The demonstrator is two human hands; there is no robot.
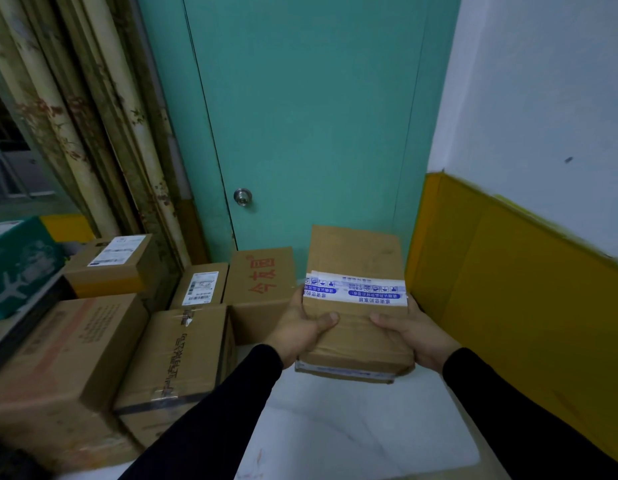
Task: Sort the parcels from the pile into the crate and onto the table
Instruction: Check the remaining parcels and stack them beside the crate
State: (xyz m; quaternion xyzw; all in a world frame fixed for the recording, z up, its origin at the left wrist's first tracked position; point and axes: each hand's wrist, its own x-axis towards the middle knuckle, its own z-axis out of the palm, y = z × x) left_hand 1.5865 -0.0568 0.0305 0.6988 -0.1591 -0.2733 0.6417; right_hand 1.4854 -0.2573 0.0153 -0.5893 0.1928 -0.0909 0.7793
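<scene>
Hiding under the held parcel (354, 306): most fingers of the left hand (302, 329) and right hand (416, 336), only thumbs showing. Getting cut off by the left edge: a green box (20, 268) and a big brown box (58, 368). Sitting partly hidden behind the parcel: a box with red letters (262, 289). Staying too small and blurry to read: the shipping labels (201, 287).

Parcel storeroom corner: labelled cardboard boxes (134, 344) piled on floor, teal door (311, 126) with knob (242, 196), white wall (543, 98) banded yellow, stained curtain (93, 133)
</scene>
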